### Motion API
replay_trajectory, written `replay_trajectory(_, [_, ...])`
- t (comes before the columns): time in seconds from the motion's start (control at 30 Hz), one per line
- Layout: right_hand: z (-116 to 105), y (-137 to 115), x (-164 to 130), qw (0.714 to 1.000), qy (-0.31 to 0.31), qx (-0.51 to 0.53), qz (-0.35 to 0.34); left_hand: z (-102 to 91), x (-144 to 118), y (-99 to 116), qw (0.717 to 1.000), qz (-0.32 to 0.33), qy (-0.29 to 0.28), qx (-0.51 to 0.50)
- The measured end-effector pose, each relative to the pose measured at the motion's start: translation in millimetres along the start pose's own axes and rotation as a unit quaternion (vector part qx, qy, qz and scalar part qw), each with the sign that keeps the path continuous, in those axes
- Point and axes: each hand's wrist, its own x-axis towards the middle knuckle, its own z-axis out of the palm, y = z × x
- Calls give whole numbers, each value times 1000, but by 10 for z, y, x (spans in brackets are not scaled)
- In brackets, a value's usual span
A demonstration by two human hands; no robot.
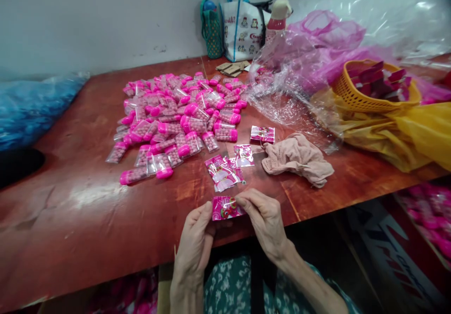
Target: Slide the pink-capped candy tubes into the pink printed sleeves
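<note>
Between my two hands, close to the table's front edge, is a shiny pink printed wrapper (223, 208). My left hand (198, 234) pinches its left end between thumb and fingers. At its right end, the thumb and fingertips of my right hand (262, 215) grip it. Just beyond lie several loose wrappers of the same print (222, 170), with another wrapper (244, 155) to their right and a small stack of folded ones (262, 134) farther back. Behind them spreads a heap of clear candy containers with pink caps (176, 116), filled with small pink balls.
A crumpled beige cloth (298, 159) lies right of the wrappers. Plastic bags (306, 65) and a yellow basket (380, 102) holding dark pink pieces fill the right side. Along the wall stand a tote bag (243, 32), a bottle in a green sleeve (212, 32) and a jug (278, 18). A blue bag (38, 107) is far left.
</note>
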Motion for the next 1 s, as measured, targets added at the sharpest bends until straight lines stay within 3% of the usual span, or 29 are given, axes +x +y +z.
replay_trajectory(0.13, [-25, 15, 29, 1000, -8, -1, -7, -26, -9, 33, 999, -7, -25, 41])
replay_trajectory(0.27, [-43, 22, 47, 998, -45, -30, -40, -51, -6, 41, 995, 6, -7, 104])
replay_trajectory(0.43, [-29, 64, 22, 991, -71, -67, -89, -131, 15, 2, 977, 86, 41, 191])
replay_trajectory(0.53, [-24, 53, 24, 989, -63, -90, -100, -164, 19, -5, 972, 98, 34, 210])
replay_trajectory(0.77, [64, -28, 86, 975, -64, -144, -158, -117, 8, 73, 995, 21, -7, 96])
replay_trajectory(0.93, [178, -115, 278, 964, -172, -125, -157, -222, 6, 112, 996, 45, 72, 28])
replay_trajectory(1.0, [224, -162, 484, 963, -177, -155, -129, -291, 13, 128, 993, 68, 96, 21])
